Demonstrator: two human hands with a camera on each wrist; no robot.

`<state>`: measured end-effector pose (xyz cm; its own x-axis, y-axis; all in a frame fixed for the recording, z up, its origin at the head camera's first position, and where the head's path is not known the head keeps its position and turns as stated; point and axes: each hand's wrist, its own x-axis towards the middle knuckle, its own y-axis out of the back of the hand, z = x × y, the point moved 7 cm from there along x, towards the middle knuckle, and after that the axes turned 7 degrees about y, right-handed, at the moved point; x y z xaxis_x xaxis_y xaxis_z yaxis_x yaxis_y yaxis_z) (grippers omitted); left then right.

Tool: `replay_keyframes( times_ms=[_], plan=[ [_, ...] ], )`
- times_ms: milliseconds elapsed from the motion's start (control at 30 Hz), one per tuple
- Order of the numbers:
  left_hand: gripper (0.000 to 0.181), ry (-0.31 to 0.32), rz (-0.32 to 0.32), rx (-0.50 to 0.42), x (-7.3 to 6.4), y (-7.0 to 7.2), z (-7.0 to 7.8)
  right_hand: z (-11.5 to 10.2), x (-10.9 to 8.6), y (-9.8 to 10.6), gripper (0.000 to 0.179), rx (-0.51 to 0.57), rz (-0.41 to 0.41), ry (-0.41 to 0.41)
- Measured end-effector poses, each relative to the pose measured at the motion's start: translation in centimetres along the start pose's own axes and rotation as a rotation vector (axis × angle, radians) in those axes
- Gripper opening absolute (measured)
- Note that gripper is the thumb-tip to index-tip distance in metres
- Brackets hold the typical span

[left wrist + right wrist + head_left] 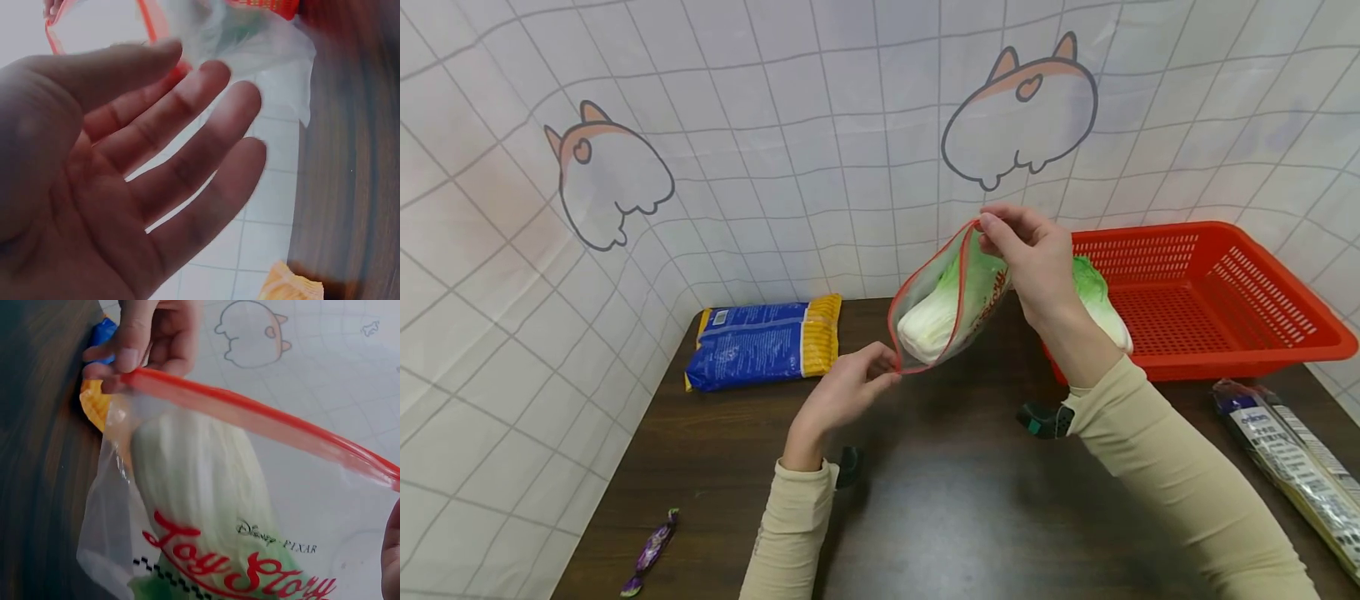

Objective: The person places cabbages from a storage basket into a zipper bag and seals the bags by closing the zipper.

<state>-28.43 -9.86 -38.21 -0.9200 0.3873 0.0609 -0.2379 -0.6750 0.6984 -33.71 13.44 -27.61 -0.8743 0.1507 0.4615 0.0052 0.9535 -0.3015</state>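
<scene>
One cabbage (928,325), its leafy end half-veiled, lies in the bag (981,310) left hand (848,385) and right hand (1036,257) pinch

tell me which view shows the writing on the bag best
Right wrist: the writing is large and readable. The head view shows some red letters, small and slanted; the left wrist view shows the bag without legible writing.

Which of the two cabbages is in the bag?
The cabbage whose white end faces the red-edged opening of the bag; the other cabbage is in the red basket.
</scene>
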Motion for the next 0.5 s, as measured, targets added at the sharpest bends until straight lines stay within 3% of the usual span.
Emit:
replay_keyframes(
  times_ms=[133,233,400,500],
  plan=[
    [0.009,0.002,0.118,-0.017,0.0,1.0,0.1,-0.1,0.0,0.6,0.026,0.006,0.008,-0.010],
    [0.011,-0.021,0.262,-0.062,-0.1,2.3,0.5,-0.5,0.0,1.1,0.026,-0.007,-0.008,-0.014],
    [0.012,-0.085,0.520,-0.104,-0.6,5.2,1.5,-1.8,0.7,2.1,0.028,-0.078,-0.091,-0.052],
    [0.014,-0.113,0.601,-0.105,-0.4,7.5,2.7,-3.0,1.5,2.7,0.032,-0.096,-0.128,-0.063]
  ],
)
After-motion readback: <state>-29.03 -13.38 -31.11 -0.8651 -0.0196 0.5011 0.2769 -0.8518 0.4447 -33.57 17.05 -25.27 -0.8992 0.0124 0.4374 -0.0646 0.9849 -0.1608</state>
